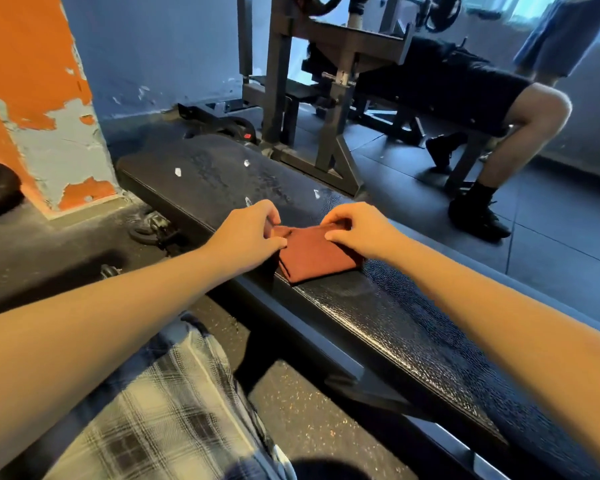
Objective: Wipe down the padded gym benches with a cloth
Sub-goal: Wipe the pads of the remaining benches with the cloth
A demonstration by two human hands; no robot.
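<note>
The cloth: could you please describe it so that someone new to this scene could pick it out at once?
Find the long black bench crossing the view, right of the orange pillar. On its pad lies the cloth, pinched by the left hand and the right hand. It is folded and rust-red, the only fabric on the black pad.

Bare forearms (101,323) (grey-white plaid legwear (146,420))
</note>
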